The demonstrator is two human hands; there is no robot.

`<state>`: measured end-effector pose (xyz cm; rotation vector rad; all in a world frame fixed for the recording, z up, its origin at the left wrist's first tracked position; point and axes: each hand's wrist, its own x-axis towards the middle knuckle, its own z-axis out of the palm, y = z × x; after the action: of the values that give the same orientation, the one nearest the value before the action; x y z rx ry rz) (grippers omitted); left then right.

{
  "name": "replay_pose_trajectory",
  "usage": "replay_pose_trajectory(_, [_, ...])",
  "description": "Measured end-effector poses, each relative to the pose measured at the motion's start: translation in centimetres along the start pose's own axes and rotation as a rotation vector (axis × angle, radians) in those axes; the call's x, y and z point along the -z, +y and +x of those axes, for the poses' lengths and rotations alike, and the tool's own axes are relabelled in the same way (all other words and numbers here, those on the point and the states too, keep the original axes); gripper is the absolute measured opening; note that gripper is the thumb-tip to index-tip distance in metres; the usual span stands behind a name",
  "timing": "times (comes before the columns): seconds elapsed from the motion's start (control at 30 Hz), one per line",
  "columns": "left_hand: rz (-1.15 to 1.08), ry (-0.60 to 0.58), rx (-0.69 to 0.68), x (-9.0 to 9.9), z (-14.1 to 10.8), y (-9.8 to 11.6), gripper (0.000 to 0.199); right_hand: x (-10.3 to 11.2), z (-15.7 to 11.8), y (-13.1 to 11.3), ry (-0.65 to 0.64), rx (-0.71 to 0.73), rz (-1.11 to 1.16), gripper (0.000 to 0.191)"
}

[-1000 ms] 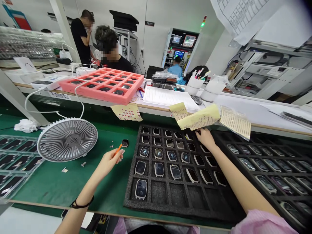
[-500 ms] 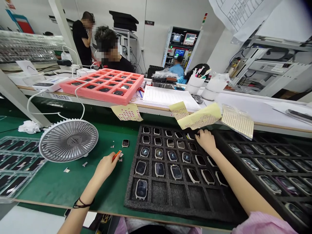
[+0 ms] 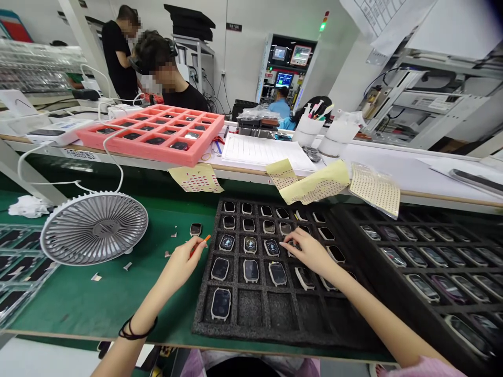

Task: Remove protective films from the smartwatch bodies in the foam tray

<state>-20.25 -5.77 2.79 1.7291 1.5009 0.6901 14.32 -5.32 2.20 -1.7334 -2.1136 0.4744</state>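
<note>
The orange stick (image 3: pixel 206 239) slants, its long axis pointing forward and right, pinched in the closed left hand (image 3: pixel 183 262) beside the black tray (image 3: pixel 249 308). Over its watches (image 3: pixel 271 247), the right hand (image 3: pixel 310 253) has slightly parted fingers; its grip cannot be told.

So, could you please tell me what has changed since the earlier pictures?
Your right hand has moved from the far edge of the black foam tray back toward you and leftward, over watches in its third row. Your left hand has shifted slightly toward the tray, still holding the orange tool. The lone watch and the fan stayed put.
</note>
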Motion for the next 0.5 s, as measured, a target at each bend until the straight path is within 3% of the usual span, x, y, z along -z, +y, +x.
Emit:
replay_pose_trajectory(0.23, [-0.138, -0.134, -0.034, -1.0, -1.1, 2.0, 0.037, -3.1, 1.9, -2.9, -0.113, 0.039, 0.054, 0.019])
replay_pose_trajectory(0.4, [-0.188, -0.205, -0.041, -1.3, -2.0, 3.4, 0.039, -3.2, 1.9, -2.4, -0.108, 0.007, -0.155, 0.031])
replay_pose_trajectory(0.5, [-0.202, -0.216, -0.049, -1.5, -2.1, 3.7, 0.039, -3.0, 1.9, -2.2, -0.138, -0.022, -0.171, 0.031])
